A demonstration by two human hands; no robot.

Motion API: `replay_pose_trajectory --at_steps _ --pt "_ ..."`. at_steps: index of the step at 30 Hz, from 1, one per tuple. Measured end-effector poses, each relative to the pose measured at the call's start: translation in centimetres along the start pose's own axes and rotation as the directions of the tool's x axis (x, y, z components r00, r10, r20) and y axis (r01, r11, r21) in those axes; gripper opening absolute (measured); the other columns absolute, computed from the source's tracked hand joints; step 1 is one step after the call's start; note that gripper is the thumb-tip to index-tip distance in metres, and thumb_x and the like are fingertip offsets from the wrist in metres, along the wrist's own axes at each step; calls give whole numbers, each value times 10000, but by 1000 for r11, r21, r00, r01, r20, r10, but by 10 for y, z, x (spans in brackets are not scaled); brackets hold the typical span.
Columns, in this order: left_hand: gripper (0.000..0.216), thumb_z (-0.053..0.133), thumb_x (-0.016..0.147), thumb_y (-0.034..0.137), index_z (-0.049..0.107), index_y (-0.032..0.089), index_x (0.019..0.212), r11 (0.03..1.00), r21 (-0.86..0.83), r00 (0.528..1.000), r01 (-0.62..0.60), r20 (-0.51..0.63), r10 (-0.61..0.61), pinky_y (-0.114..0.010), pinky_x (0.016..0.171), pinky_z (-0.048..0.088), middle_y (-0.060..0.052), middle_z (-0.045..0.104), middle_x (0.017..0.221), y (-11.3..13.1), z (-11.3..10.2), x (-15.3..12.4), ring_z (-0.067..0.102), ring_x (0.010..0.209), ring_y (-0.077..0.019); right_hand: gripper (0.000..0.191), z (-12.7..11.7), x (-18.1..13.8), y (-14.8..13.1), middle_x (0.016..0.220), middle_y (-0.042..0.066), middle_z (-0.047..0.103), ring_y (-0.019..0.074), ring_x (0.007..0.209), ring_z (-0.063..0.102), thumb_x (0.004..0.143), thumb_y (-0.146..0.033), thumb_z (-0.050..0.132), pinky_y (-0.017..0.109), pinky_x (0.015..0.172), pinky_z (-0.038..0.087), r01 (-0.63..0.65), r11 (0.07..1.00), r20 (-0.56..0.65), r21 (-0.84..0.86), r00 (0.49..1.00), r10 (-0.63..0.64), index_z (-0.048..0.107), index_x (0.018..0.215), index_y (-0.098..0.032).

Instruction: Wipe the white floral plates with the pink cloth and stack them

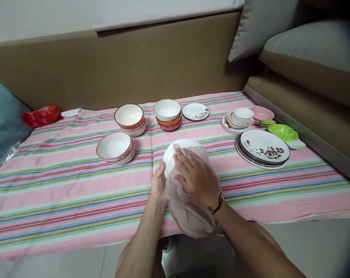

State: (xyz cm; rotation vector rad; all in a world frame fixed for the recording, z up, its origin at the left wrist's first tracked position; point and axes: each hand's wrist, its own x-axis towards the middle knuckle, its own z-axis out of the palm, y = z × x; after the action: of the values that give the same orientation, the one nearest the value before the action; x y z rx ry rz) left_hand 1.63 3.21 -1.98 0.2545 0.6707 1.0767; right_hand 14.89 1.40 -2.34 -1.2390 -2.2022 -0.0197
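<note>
Two bare arms (147, 231) are closest to me, and one black string band (217, 204) is on the right wrist. I count two hands, one round white plate (170, 156) and one thin, dusty-pink cloth (189, 222). The plate is between the hands. The left hand (158, 185) pinches its left edge, thumb by the rim; I can't tell how the fingers below sit, because the plate hides them. The right hand (197, 181) lies flat on the cloth, fingers a little spread, pressing it on the plate. So the plate is under the right fingers, with cloth in the middle, and its bare white part shows to their left and past their tips. The cloth hangs down below the right palm.

Past the left thumb, off to the left, I see two piles of bowls: two white, red-rimmed bowls (115, 146) in the near pile, and three in the far pile, topped by a cream, dark-rimmed bowl (130, 116). Straight past the right fingertips is one more pile of three, with a white, red-rimmed bowl (167, 109) on top, and one white plate with brown flowers (192, 110) beside it. Right of the right fingers is one pile of big flowered plates (261, 144), too tight to count.
</note>
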Motion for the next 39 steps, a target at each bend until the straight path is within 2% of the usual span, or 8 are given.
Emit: replay_pose_trajectory --at_steps 4,12,18,22,27,33,36,39 --pt "375 698 759 311 662 126 1082 997 70 999 -35 27 33 -408 957 482 -123 716 1020 -12 3 -2 629 1077 -312 635 2 -3 20 1554 87 247 272 1442 184 961 -401 399 533 1146 225 -103 995 -118 18 988 104 163 1515 -199" --pt "294 713 747 290 710 128 992 984 159 986 -82 154 57 -378 925 490 -103 727 981 -7 5 -4 641 1043 -293 537 1 -10 35 1440 107 440 305 1344 371 937 -383 433 511 1081 305 -201 972 -354 124 906 233 341 1443 -230" --pt "205 732 711 290 721 141 851 983 116 989 -146 12 145 -380 904 500 -78 734 861 1 -1 -3 675 933 -277 498 6 -10 35 1157 129 622 286 1036 583 915 -510 437 415 847 460 -488 723 -400 489 611 683 499 1279 -176" --pt "162 599 836 247 711 143 889 990 -31 984 -135 -125 130 -390 999 451 -63 741 878 3 3 -2 655 1022 -259 426 1 -7 30 678 1 533 172 657 496 901 -565 435 302 632 411 -500 505 -252 704 489 835 584 806 -178" --pt "426 347 973 374 652 135 1148 974 -210 992 -85 -109 63 -411 1072 389 -89 737 992 3 10 1 599 1147 -250 483 1 -7 15 604 -35 397 134 621 402 878 -611 442 279 598 368 -439 298 -80 848 450 890 437 634 -195" --pt "415 407 950 347 585 129 1254 994 -100 989 -48 -141 34 -402 1010 443 -102 732 1010 9 11 5 653 1040 -253 440 5 -9 13 623 -36 373 135 633 382 900 -563 434 277 602 346 -445 346 -127 826 451 883 389 640 -211" --pt "292 566 861 286 674 131 1084 997 72 988 -13 -152 24 -354 844 519 -77 740 868 13 7 0 690 842 -238 434 0 -11 27 633 -32 377 134 639 370 903 -555 429 271 600 321 -488 380 -106 786 498 860 394 645 -208" --pt "176 711 738 251 714 119 854 956 290 998 44 -56 -29 -268 627 494 -48 712 735 12 2 -7 646 640 -181 474 -2 -14 40 577 -50 254 110 570 271 902 -545 434 263 536 230 -562 448 -20 696 608 794 269 600 -219"
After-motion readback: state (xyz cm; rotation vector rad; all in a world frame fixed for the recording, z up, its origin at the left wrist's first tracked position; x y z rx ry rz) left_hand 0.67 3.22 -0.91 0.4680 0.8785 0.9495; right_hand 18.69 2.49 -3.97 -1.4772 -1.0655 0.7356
